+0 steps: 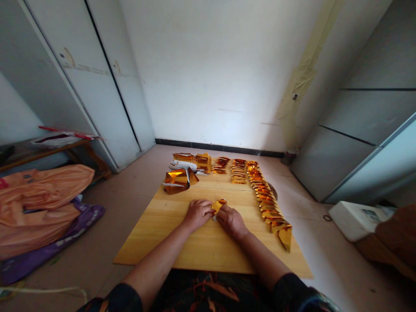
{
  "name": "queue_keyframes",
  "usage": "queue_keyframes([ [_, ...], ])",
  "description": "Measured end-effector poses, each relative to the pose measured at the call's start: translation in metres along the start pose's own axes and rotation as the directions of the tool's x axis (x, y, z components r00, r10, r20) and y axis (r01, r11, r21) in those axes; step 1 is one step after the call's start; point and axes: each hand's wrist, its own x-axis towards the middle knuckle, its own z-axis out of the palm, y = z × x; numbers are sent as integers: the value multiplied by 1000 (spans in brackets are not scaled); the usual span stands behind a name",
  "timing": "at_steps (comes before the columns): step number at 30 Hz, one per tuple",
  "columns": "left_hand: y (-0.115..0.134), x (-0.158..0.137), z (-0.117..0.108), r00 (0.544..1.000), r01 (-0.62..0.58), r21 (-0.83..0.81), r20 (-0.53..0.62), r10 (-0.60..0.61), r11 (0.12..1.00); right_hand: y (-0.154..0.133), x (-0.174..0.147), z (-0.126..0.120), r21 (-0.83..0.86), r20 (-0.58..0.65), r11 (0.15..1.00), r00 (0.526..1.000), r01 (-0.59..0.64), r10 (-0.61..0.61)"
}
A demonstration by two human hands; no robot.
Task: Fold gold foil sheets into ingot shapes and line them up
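Note:
A small piece of gold foil paper (219, 206), partly folded, is held between my two hands over the middle of the wooden board (156, 234). My left hand (197, 214) pinches its left side, and my right hand (231, 220) grips the right side. Fingers cover much of the paper, so its exact shape is hard to make out. Along the board's right side runs a long row of folded gold foil pieces (264, 199). Two shorter rows of folded pieces, one in the middle (238, 171) and one further left (221, 165), lie at the far edge.
Loose curled gold foil sheets (177, 180) and a white roll (183, 165) lie at the board's far left. Grey cabinets (94, 86) stand to the left, a fridge-like grey unit (351, 117) to the right. A white box (355, 220) sits at right.

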Motion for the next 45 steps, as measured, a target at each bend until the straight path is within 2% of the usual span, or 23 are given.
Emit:
queue_keyframes([
  [6, -3, -1, 0, 999, -21, -1, 24, 21, 1000, 0, 3, 2, 106, -32, 994, 999, -20, 23],
  [13, -4, -2, 3, 1000, -16, -11, -14, 16, 1000, -2, 0, -8, 320, -61, 943, 995, 92, -76],
  [15, -4, -2, 3, 1000, -20, -16, -18, 20, 1000, -3, -1, -12, 351, -90, 926, 990, 137, -112],
  [17, -5, -2, 3, 999, -23, -23, -25, 23, 999, -5, -2, -14, 354, -97, 927, 990, 126, -98],
  [20, -5, -2, 4, 999, -28, -27, -29, 27, 999, -8, -1, -13, 341, -73, 940, 997, -6, 33],
  [23, -6, -2, 6, 999, -32, -17, -38, 32, 999, -10, 3, -9, 308, -51, 940, 984, -150, 173],
  [26, -7, -3, 7, 995, -74, -2, -65, 74, 997, -11, 6, -7, 211, -9, 950, 971, -231, 238],
  [29, -6, -4, 6, 982, -168, -4, -82, 167, 986, -13, 10, -6, 104, 12, 953, 959, -284, 285],
  [31, -6, -4, 6, 974, -210, -16, -84, 208, 978, -15, 11, -5, 49, 20, 950, 952, -307, 306],
  [35, -6, -4, 8, 971, -222, -31, -96, 218, 975, -17, 14, -3, -21, 40, 945, 945, -325, 326],
  [39, -5, -4, 10, 962, -252, -28, -113, 248, 967, -18, 15, -4, -51, 38, 944, 944, -325, 327],
  [45, -3, -6, 9, 964, -256, -25, -79, 253, 966, -18, 15, -3, -64, 23, 947, 948, -315, 317],
])
